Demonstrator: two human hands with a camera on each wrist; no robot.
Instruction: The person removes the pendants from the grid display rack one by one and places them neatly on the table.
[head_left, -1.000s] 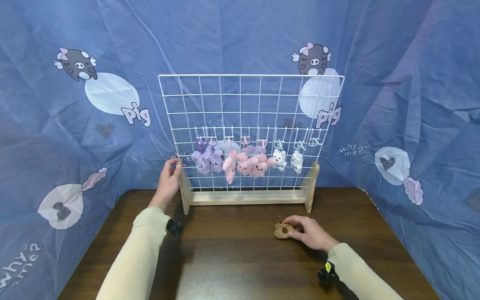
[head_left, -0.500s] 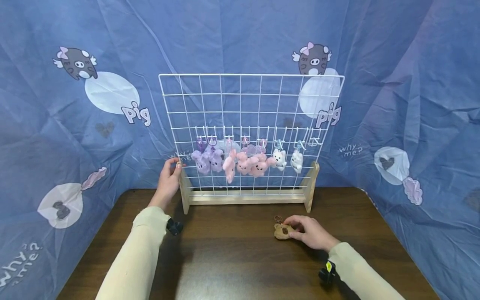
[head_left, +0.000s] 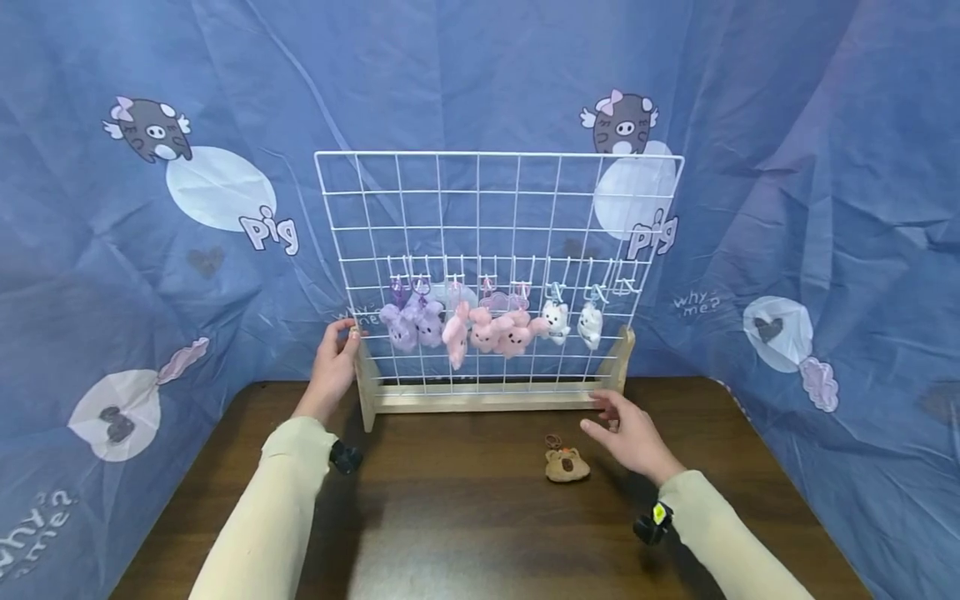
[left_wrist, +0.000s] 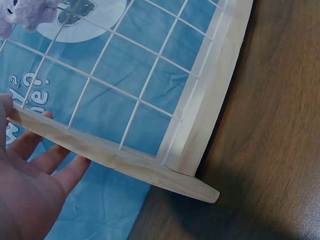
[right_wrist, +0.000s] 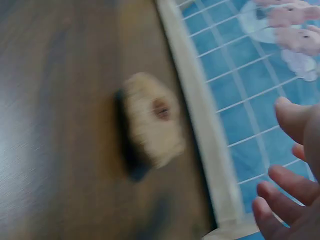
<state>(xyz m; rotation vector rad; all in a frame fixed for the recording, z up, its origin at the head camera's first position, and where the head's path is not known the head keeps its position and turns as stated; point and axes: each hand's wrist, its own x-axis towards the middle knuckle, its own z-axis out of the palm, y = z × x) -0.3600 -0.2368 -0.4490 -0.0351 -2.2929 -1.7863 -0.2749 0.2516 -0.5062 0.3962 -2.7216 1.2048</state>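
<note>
On the table lies a tan plush keychain (head_left: 567,469) with a dark snout, rounded ears and a ring at its top. My right hand (head_left: 632,435) is just right of it and above, fingers spread, holding nothing. The right wrist view shows the plush blurred and apart from the fingers. My left hand (head_left: 330,372) grips the left wooden side post (left_wrist: 117,161) of a white wire grid rack (head_left: 498,154), thumb on one side and fingers behind. Purple plush keychains (head_left: 402,330), pink plush keychains (head_left: 517,336) and white plush keychains (head_left: 556,321) hang from the rack's hooks.
The rack stands on a wooden base bar (head_left: 480,403) at the back of the brown table (head_left: 465,517). At the right end of the hook row, one hook (head_left: 624,286) bears no plush. A blue printed cloth (head_left: 750,208) encloses the back and sides.
My right hand has let go of the tan plush keychain and moved up and slightly right, toward the rack's right foot. My left hand stays on the side post.
</note>
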